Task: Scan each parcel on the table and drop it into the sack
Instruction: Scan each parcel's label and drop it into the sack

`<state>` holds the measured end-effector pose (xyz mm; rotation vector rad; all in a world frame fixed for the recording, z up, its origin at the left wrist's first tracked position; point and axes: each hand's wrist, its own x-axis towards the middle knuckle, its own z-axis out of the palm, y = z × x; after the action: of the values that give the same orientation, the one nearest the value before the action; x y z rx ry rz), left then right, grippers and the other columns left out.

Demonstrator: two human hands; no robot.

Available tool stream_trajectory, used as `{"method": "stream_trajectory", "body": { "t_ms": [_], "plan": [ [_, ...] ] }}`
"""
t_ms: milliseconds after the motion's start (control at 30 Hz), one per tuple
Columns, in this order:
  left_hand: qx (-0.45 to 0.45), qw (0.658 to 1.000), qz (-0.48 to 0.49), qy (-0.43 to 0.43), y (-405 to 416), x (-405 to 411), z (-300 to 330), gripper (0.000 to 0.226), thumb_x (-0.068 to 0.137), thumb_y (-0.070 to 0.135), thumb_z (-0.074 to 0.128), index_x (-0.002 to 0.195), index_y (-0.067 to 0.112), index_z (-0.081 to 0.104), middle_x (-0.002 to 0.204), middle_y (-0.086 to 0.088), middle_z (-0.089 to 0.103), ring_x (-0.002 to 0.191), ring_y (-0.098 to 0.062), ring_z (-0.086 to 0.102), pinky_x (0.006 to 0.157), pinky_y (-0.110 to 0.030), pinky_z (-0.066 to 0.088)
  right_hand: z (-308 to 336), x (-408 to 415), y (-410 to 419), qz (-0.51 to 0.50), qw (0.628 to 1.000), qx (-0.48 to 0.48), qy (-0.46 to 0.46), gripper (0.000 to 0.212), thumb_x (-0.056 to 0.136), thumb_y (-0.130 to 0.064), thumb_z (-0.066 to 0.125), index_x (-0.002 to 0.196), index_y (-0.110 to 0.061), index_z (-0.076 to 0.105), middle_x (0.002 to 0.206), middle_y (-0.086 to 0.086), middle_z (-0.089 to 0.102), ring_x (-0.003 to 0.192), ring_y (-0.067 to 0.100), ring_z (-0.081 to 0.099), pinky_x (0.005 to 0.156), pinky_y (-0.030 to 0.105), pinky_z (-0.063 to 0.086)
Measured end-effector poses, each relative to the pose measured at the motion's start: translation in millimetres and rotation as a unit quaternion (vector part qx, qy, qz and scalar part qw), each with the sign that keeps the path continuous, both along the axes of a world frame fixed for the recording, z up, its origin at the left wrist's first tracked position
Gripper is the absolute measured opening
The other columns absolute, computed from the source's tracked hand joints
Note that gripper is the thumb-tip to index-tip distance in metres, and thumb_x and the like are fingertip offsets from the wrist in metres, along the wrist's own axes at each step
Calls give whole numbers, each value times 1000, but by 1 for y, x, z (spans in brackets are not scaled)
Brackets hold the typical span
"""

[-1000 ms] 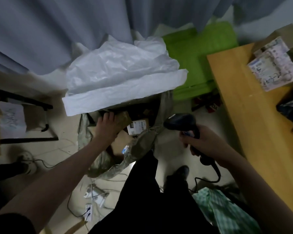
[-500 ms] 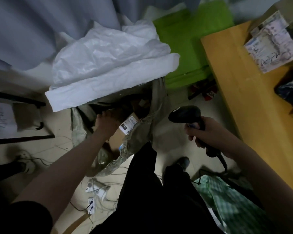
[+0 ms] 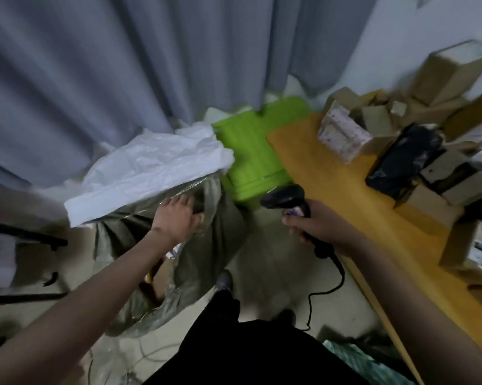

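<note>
A grey-green woven sack (image 3: 206, 254) stands open on the floor at my feet, with cardboard parcels partly visible inside it. My left hand (image 3: 176, 218) rests at the sack's upper rim with fingers stretched out and nothing in it. My right hand (image 3: 315, 223) grips a black corded barcode scanner (image 3: 284, 197) between the sack and the wooden table (image 3: 342, 190). Several cardboard parcels (image 3: 378, 126), a patterned parcel (image 3: 342, 134) and a black bag parcel (image 3: 401, 159) lie piled on the table at the right.
A white plastic sheet (image 3: 151, 168) drapes over the sack's far side. A green bin (image 3: 251, 145) stands between sack and table. Grey curtains (image 3: 123, 65) hang behind. Cables lie on the floor; a black frame (image 3: 26, 237) stands at the left.
My view has tilted up and right, showing more of the table's parcels. My left hand has come up out of the sack to its rim, leaving the labelled parcel inside. The scanner stays gripped.
</note>
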<state>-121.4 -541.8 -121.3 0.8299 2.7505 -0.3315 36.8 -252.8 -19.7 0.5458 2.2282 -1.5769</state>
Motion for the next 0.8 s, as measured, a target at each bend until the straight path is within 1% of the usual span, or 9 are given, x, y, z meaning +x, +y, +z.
{"method": "stream_trajectory", "body": {
  "t_ms": [67, 167, 233, 333, 433, 600, 800],
  "plan": [
    [14, 1000, -20, 16, 40, 9, 11, 51, 99, 48, 43, 135, 13, 52, 137, -7, 56, 129, -26, 50, 107, -38, 37, 8, 27, 24, -32, 999, 0, -3, 15, 96, -13, 63, 103, 0, 62, 78, 13, 65, 62, 25, 56, 51, 31, 45],
    [33, 998, -54, 25, 104, 28, 22, 53, 97, 51, 46, 132, 13, 55, 133, -8, 59, 127, -29, 53, 104, -41, 41, 12, 70, 61, -87, 996, -8, -15, 12, 95, -18, 64, 100, -6, 63, 78, 9, 64, 60, 18, 57, 53, 29, 47],
    [50, 995, -79, 27, 145, 42, 27, 54, 97, 51, 48, 136, 14, 53, 132, -7, 59, 125, -28, 54, 102, -41, 41, 14, 97, 85, -116, 993, -1, -17, 12, 95, -20, 64, 101, -9, 64, 79, 8, 66, 59, 17, 58, 56, 32, 48],
    [52, 990, -132, 24, 200, 58, 31, 58, 99, 51, 44, 144, 15, 45, 139, -6, 54, 129, -26, 51, 105, -40, 38, 19, 130, 115, -166, 986, 7, -2, 9, 95, -20, 65, 98, -12, 63, 79, 8, 67, 59, 18, 58, 59, 34, 48],
    [51, 983, -175, 23, 246, 60, 34, 58, 99, 51, 43, 145, 15, 44, 141, -6, 52, 131, -26, 49, 107, -39, 36, 24, 150, 140, -215, 976, 10, 19, 9, 95, -20, 66, 97, -12, 62, 79, 8, 67, 59, 18, 59, 59, 35, 48],
    [39, 974, -222, 18, 311, 35, 36, 60, 99, 50, 44, 146, 13, 43, 140, -7, 51, 129, -27, 49, 107, -40, 37, 24, 153, 173, -275, 961, 1, 35, 8, 95, -18, 66, 96, -11, 61, 78, 8, 66, 59, 18, 58, 57, 33, 47],
    [15, 965, -261, 6, 390, -24, 29, 62, 98, 47, 49, 148, 12, 39, 145, -9, 47, 132, -28, 46, 108, -42, 38, 13, 122, 208, -333, 943, -8, 19, 9, 94, -14, 65, 100, -7, 63, 80, 9, 67, 58, 16, 57, 52, 29, 46]
  ]
}}
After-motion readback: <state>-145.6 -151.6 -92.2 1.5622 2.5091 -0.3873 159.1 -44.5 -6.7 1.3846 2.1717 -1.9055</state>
